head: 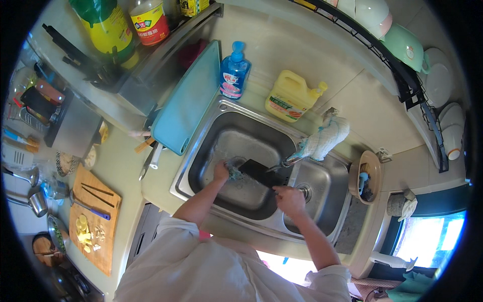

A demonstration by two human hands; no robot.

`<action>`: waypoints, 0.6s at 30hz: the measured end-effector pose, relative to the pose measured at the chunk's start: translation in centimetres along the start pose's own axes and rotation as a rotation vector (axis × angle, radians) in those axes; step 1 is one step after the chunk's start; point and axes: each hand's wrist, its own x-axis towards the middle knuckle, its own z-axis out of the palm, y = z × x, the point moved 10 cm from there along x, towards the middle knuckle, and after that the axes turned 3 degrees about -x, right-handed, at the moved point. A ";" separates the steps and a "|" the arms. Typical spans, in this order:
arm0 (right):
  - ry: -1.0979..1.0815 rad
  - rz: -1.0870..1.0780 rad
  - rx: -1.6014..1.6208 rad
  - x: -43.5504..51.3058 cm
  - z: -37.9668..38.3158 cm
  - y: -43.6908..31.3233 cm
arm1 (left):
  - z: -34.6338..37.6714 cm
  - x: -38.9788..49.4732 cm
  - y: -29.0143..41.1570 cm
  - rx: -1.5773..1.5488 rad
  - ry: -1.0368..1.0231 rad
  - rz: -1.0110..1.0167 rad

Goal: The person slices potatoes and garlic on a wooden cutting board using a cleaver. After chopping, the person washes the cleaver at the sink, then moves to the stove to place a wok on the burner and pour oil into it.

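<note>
Over the divider of a double stainless-steel sink (241,139), my right hand (289,201) grips the handle end of a dark, broad-bladed kitchen knife (260,173). The blade reaches left over the large basin, with the faucet spout (276,167) close above it. Just left of the blade, my left hand (221,171) holds a greenish scrubbing cloth or mesh (234,171) low in the same basin. The fingers of that hand are partly hidden. A white cloth (328,137) wraps the faucet body.
Behind the sink stand a blue pump bottle (234,73) and a yellow detergent jug (291,97). A light-blue cutting board (185,109) leans at its left. A brush lies in a beige basin (354,177) on the right. A wooden board (85,181) with sliced food lies far left.
</note>
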 end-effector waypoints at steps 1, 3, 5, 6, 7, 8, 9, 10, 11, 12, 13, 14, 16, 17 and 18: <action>-0.068 0.100 0.113 0.3 -0.3 2.2 | -0.3 0.0 -1.5 -0.133 0.029 -0.158; -0.150 0.339 0.722 1.3 1.1 8.4 | 2.0 -3.2 -1.2 -0.782 -0.189 -0.604; -0.206 0.511 0.985 2.2 -0.1 11.1 | 2.6 -5.5 -0.1 -1.183 -0.318 -0.867; -0.246 0.502 1.034 2.9 -0.5 12.4 | 3.1 -5.5 -1.8 -1.260 -0.353 -0.906; -0.287 0.494 1.081 3.6 -0.5 13.9 | 3.5 -5.7 -2.7 -1.338 -0.390 -0.944; -0.323 0.491 1.130 4.0 -0.5 15.1 | 3.8 -6.5 -1.3 -1.428 -0.518 -0.947; -0.328 0.493 1.154 4.1 -0.7 15.7 | 3.5 -8.0 0.7 -1.516 -0.644 -0.947; -0.336 0.493 1.179 4.2 -1.0 16.0 | 2.9 -9.7 3.2 -1.603 -0.769 -0.942; -0.334 0.502 1.206 4.0 -1.2 16.3 | 1.9 -11.1 5.3 -1.514 -0.700 -0.955; -0.305 0.504 1.202 3.9 -1.2 16.5 | 0.9 -12.7 8.4 -1.427 -0.628 -0.968; -0.295 0.512 1.178 4.0 -1.0 16.5 | 0.2 -13.5 10.0 -1.349 -0.548 -0.974; -0.280 0.519 1.155 4.1 -0.8 16.3 | 0.2 -13.5 11.0 -1.397 -0.506 -0.967; -0.276 0.540 1.170 3.4 -0.4 15.8 | 0.4 -13.3 12.2 -1.479 -0.438 -0.958; -0.293 0.547 1.207 2.6 -0.2 15.2 | 1.9 -12.1 9.9 -1.631 -0.532 -0.994; -0.320 0.545 1.240 2.0 -0.1 14.0 | 3.6 -9.7 5.0 -1.791 -0.618 -1.018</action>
